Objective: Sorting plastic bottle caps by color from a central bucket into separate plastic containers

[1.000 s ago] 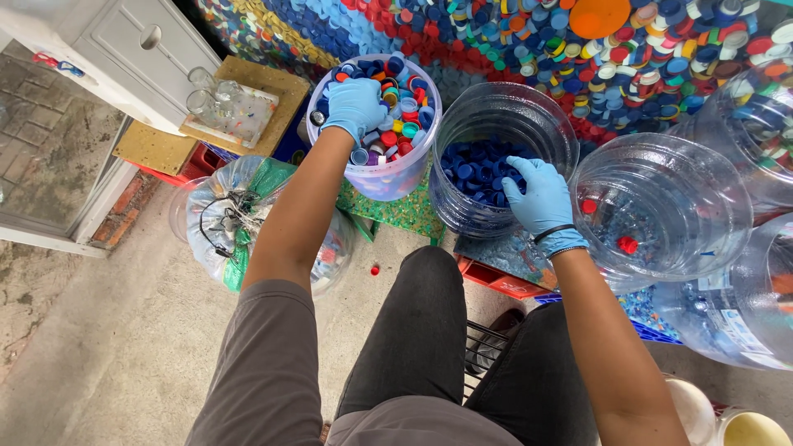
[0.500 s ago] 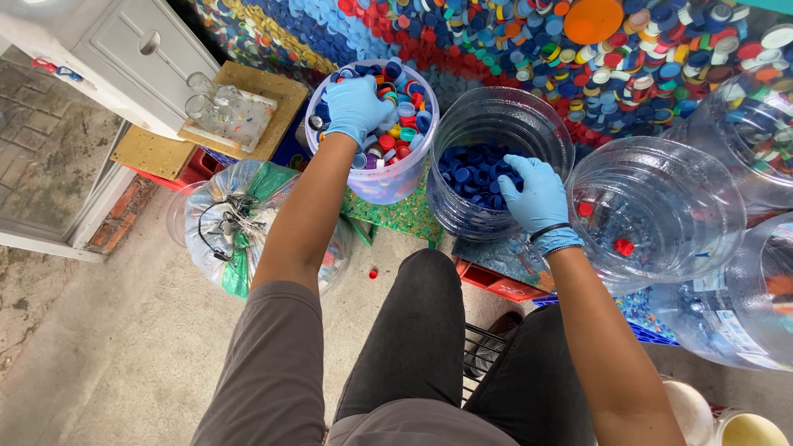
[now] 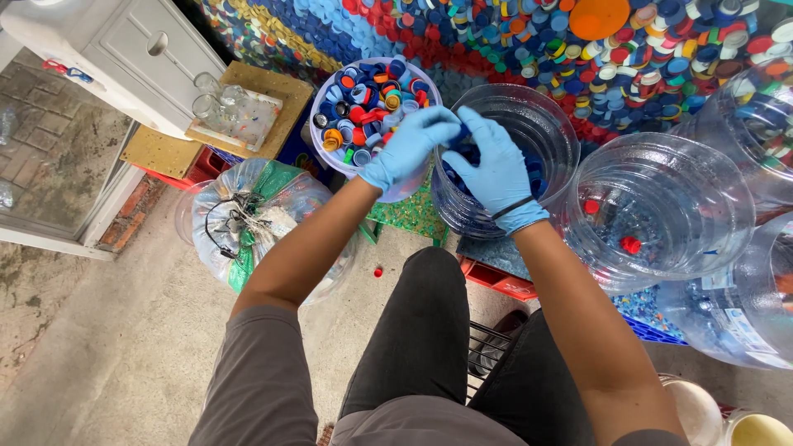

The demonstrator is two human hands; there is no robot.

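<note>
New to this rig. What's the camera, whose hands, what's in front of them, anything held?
There is one camera, worn on a person's head and looking down past their knees. No machine is involved: both hands wear blue gloves. The left hand reaches from the tub of mixed coloured caps toward the clear container of blue caps, where the right hand meets it above the rim. The fingers are curled together, so whether either holds a cap cannot be told. To the right stands a clear container with a few red caps. To the left lies a clear bag on the concrete floor. Behind is a wall of bottle caps.
</note>
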